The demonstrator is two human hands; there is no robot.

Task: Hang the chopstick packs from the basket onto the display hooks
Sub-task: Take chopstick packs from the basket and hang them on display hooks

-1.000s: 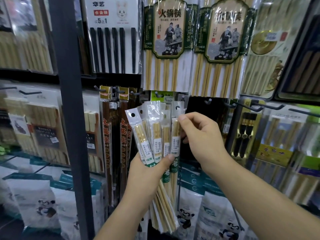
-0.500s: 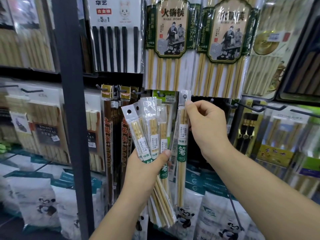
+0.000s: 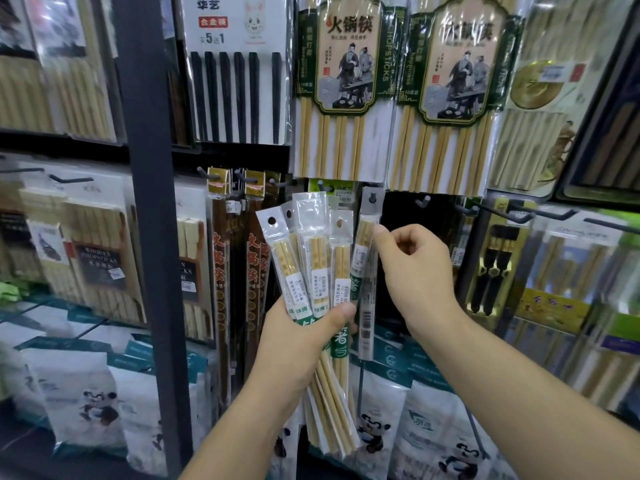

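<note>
Chopstick pack (image 3: 367, 271) has left the fan and now hangs on the hook (image 3: 373, 196); right hand (image 3: 415, 271) touches its edge, grip unclear. Left hand (image 3: 298, 344) clutches the remaining packs (image 3: 311, 258), not yet hung.

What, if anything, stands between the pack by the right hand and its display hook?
Nothing visible does. The single pack has its hole at the hook; the fanned packs in the left hand lie beside it, not across it.
</note>
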